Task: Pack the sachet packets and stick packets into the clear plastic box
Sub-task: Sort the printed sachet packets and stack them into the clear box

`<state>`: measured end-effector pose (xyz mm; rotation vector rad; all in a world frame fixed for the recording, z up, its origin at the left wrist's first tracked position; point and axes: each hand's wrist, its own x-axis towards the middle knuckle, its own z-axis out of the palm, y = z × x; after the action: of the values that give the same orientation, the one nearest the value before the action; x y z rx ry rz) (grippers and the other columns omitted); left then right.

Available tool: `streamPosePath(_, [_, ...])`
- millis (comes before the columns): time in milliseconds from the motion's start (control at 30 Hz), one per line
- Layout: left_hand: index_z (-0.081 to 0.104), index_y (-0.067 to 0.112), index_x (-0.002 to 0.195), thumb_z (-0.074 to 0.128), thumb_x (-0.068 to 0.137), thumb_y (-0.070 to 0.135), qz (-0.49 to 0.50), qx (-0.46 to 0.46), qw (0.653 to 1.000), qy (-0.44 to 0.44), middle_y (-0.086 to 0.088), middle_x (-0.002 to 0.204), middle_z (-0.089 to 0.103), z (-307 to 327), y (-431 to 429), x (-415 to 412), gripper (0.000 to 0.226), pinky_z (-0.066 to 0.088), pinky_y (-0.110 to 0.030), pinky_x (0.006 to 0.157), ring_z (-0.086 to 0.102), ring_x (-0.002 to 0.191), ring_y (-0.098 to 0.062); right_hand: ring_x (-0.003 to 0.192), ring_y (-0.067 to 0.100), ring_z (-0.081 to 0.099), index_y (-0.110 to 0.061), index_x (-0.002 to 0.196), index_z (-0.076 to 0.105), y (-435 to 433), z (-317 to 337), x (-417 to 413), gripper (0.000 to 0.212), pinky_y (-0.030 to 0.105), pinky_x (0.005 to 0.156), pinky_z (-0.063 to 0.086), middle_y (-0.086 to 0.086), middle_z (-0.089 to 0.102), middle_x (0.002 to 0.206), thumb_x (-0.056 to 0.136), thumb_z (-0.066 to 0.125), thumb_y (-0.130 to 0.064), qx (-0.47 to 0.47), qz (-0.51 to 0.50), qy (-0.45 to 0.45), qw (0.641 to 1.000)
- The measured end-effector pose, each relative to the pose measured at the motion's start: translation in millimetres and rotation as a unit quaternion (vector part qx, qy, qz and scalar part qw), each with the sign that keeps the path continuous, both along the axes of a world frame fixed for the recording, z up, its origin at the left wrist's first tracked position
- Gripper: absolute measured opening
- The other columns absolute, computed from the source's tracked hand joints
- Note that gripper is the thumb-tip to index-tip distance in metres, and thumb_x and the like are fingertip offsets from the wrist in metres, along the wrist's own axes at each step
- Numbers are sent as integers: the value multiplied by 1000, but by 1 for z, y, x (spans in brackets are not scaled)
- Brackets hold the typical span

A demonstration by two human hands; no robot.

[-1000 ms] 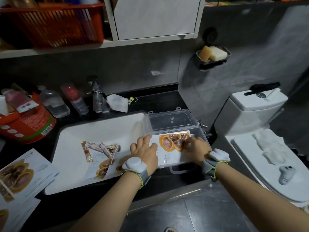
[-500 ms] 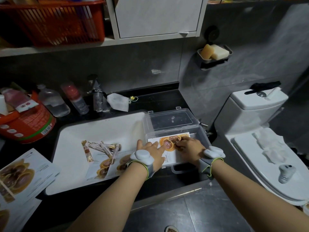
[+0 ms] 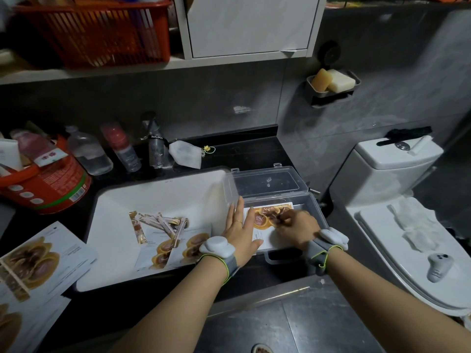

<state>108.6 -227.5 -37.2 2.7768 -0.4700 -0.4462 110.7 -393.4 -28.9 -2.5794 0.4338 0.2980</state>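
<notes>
A flat white sachet packet printed with orange-brown rings (image 3: 265, 221) is being pressed down inside the clear plastic box (image 3: 316, 212), whose hinged transparent lid (image 3: 265, 182) stands open just beyond the hands. The left hand (image 3: 239, 233) is laid flat and open, fingers spread, over the packet's near-left part and the box's left wall; the right hand (image 3: 297, 229) is curled over the packet's right side, fingers bent as though pinching or smoothing it, though what, if anything, is gripped cannot be told. The step in hand is judged to be the seating of a first sachet on the box floor. Well to the left of the left hand, a loose heap of slim pale stick packets with gold ends (image 3: 160, 224) is seen lying over two further white sachet packets (image 3: 175, 247) in the white rectangular basin (image 3: 153, 192) set into the dark desk (image 3: 254, 151). The next move is judged to call for a reach leftward into that heap and a carry back to the box. The packet's lower edge is hidden by both hands, its print is too small to read, and the box's front is partly cut off by the wrists.
</notes>
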Motion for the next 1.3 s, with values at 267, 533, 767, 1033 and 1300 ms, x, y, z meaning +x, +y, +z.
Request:
streamPosePath(267, [24, 30, 148, 39, 96, 44, -17, 10, 1000, -18, 4, 162, -13, 6, 5, -1, 55, 13, -44, 119, -17, 149, -20, 118, 34, 53, -29, 118, 61, 11, 8, -10, 40, 35, 100, 43, 7, 58, 128, 79, 58, -40, -72, 37, -8, 997])
streamPosePath(533, [26, 28, 146, 44, 94, 34, 44, -20, 998, -47, 3, 162, -7, 13, 52, -16, 55, 12, -44, 119, -10, 150, -21, 121, 33, 51, -18, 104, 68, 67, 29, -11, 28, 35, 102, 39, 10, 55, 130, 78, 58, -25, 6, 112, -143, 983])
streamPosePath(767, [20, 27, 149, 41, 95, 31, 115, -18, 993, -27, 2, 162, -1, 6, 118, -29, 59, 18, -46, 120, 0, 150, -22, 104, 24, 62, -12, 103, 69, 131, 33, -18, 27, 23, 91, 44, 8, 60, 121, 79, 57, -5, 94, 178, -147, 968])
streamPosePath(1033, [20, 24, 151, 38, 97, 18, 126, -42, 991, 19, 3, 161, 10, -4, 172, -33, 57, 25, -35, 117, 20, 146, -23, 122, 28, 54, -13, 128, 53, 185, 5, -12, 46, 30, 106, 39, 12, 55, 134, 87, 40, 2, 116, 177, -10, 977])
streamPosePath(1300, [26, 19, 148, 34, 98, 14, 107, -52, 988, 94, 0, 159, 21, -23, 184, -12, 51, 33, -37, 112, 31, 141, -26, 131, 28, 46, -12, 138, 44, 208, -14, 9, 50, 30, 108, 34, 12, 50, 141, 89, 55, -11, 123, 134, 94, 979])
